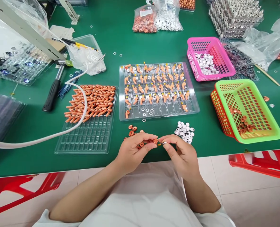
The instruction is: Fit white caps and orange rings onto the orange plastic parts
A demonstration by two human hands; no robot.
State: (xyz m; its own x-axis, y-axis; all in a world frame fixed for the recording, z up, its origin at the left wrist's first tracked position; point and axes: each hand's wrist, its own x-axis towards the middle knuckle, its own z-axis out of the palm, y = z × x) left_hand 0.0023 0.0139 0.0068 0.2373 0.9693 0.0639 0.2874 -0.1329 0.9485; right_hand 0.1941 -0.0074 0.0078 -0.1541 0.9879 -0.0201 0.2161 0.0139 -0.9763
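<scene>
My left hand (136, 149) pinches a small copper-orange part (155, 141) between thumb and forefinger. Close beside it, my right hand (183, 154) has thumb and fingertips pressed on a small white piece (164, 143), too small to make out fully. A tiny yellow bit (159, 144) shows between the two hands. Loose copper-orange caps (131, 133) lie behind my left hand, some partly hidden by it. Behind my right hand is a heap of white discs (185, 130). Farther back, a clear compartment tray (160, 91) holds rows of curved orange pieces with yellow tips.
At left lie a tray of orange tubes (92, 102), a hammer (52, 93) and a white hose (86, 104) crossing the table. To the right stand a pink basket (193, 67) of white discs and a green basket (260, 138) with orange caps. Filled bags (145, 22) sit behind.
</scene>
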